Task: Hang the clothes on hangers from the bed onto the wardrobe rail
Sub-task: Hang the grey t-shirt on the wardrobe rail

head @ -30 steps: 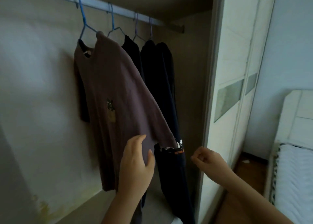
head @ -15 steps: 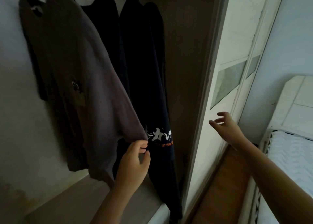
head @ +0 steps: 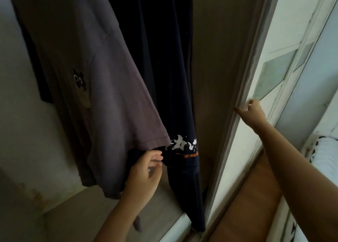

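A mauve T-shirt (head: pixel 102 88) with a small cat print hangs inside the wardrobe; its hanger and the rail are above the frame. Beside it on the right hangs a dark navy garment (head: pixel 164 77) with white and orange lettering near its hem. My left hand (head: pixel 144 174) is just under the mauve sleeve's hem, fingers loosely curled and touching the dark fabric there; whether it grips the cloth is unclear. My right hand (head: pixel 251 111) is stretched out to the right, fingers curled on the edge of the white sliding wardrobe door (head: pixel 270 45).
The wardrobe's pale shelf floor (head: pixel 76 210) lies below the clothes. A wooden floor strip (head: pixel 252 201) runs between wardrobe and bed. A white mattress edge (head: pixel 325 155) shows at the far right.
The view has dropped and closed in, so the rail and hangers left the frame. My right hand moved from mid-air onto the door edge. My left hand stayed at the mauve sleeve hem.
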The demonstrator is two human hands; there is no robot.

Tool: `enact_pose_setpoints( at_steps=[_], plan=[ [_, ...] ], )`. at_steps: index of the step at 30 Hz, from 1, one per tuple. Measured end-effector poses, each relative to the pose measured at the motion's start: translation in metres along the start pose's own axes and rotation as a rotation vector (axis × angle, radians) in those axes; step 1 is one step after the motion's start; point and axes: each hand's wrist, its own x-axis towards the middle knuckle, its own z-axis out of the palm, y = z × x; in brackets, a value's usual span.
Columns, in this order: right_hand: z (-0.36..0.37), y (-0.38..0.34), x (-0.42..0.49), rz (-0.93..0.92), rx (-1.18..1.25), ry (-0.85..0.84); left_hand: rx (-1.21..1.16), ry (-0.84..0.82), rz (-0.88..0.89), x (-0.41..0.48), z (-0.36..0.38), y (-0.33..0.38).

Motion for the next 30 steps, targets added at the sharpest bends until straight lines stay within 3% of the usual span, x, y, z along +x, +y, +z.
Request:
enact_pose_setpoints(
  at_steps=[12,19,30],
  plan=[
    [0.002,-0.004,-0.036,-0.049,-0.074,-0.013,-0.059,0.041,-0.068,-0.030,-0.022,-0.002],
    [0.017,-0.022,-0.099,-0.099,-0.107,-0.025,-0.063,0.007,-0.055,-0.073,-0.054,0.003],
    [0.040,-0.066,-0.223,-0.237,-0.157,-0.042,0.030,0.143,0.063,-0.155,-0.105,0.006]
  ],
)
